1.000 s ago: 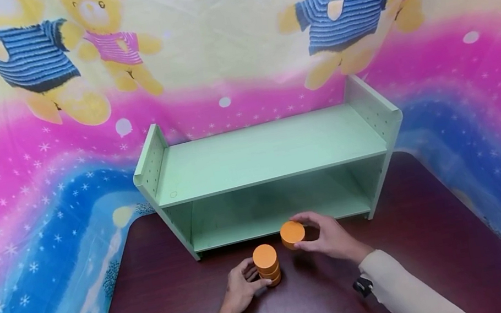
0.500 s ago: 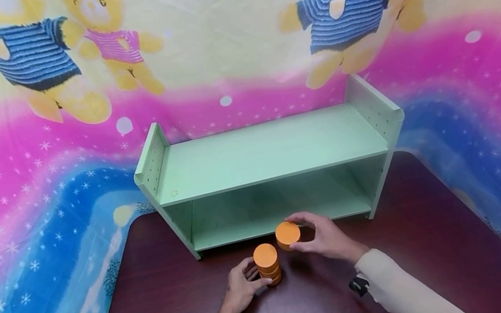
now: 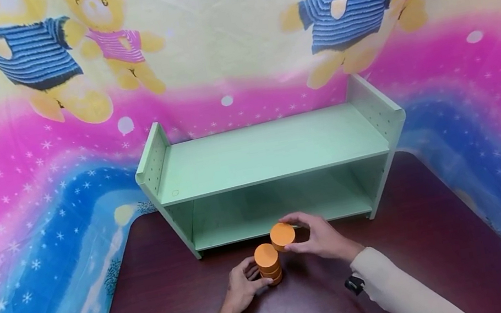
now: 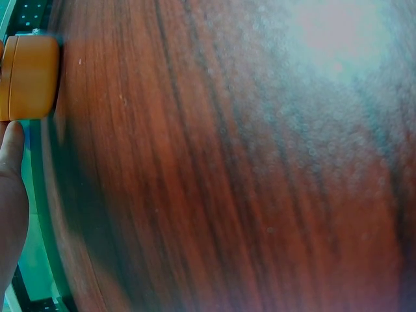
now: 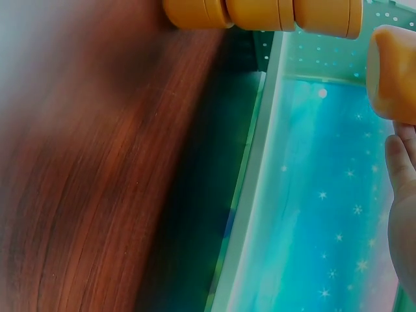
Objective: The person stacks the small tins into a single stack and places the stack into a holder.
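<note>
Three round orange containers, shaped like squat jars or tins, form an upright stack point(image 3: 266, 257) on the dark table. My left hand point(image 3: 241, 288) holds the stack from the left, thumb at the front and fingers behind. Between thumb and fingers, my right hand point(image 3: 320, 236) grips another round orange container point(image 3: 282, 235) by its sides, just right of the stack and higher. The right wrist view has this held container point(image 5: 395, 75) at its right edge, apart from the stacked containers point(image 5: 260, 13). In the left wrist view only part of an orange container point(image 4: 32, 78) shows.
A pale green two-tier shelf point(image 3: 270, 153) stands on the dark wood table point(image 3: 156, 307) right behind the hands. Its lower compartment point(image 3: 279, 204) faces me. A printed bear cloth point(image 3: 221, 49) hangs behind and at both sides.
My right hand has moved left with its orange container, closing the gap to the stack. My left hand has stayed on the stack.
</note>
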A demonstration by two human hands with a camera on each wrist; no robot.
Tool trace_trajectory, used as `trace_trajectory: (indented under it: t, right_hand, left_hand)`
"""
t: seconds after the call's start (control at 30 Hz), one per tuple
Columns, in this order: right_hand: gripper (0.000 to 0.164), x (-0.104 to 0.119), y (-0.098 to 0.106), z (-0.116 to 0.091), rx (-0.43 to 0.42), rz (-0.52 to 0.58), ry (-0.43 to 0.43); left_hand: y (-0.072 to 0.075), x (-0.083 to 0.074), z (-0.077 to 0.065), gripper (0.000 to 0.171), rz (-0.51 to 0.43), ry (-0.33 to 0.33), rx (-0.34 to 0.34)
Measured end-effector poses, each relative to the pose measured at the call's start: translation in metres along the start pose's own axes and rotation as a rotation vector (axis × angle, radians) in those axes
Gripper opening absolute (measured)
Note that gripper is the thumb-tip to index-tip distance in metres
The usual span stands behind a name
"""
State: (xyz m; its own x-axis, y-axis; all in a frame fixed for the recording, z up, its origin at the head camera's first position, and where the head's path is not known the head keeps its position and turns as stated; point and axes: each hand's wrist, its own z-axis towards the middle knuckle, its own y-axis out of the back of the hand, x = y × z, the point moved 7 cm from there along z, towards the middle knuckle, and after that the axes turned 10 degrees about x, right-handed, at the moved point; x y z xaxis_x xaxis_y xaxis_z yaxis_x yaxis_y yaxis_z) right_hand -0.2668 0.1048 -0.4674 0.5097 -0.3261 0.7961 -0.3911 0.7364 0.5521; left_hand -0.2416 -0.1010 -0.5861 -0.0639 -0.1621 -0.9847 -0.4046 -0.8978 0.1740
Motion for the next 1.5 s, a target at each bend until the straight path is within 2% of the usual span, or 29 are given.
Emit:
trace_trajectory:
  t: [0.53,0.87,1.27,1.5]
  right_hand:
    - [0.058,0.007,-0.016,0.009,0.044,0.017,-0.011]
    - [0.056,0.011,-0.025,0.013,0.067,0.018,0.068]
    - [0.056,0.016,-0.031,0.017,0.092,0.001,0.082]
    - [0.055,0.016,-0.035,0.017,0.094,-0.003,0.095]
  left_hand:
    - [0.000,-0.002,-0.001,0.057,-0.005,-0.007,-0.004]
    - [-0.001,-0.002,0.000,0.056,-0.021,-0.015,0.000]
    - [-0.001,-0.004,-0.001,0.054,-0.024,-0.042,0.000]
    - [-0.002,-0.004,-0.001,0.054,-0.045,-0.022,0.001]
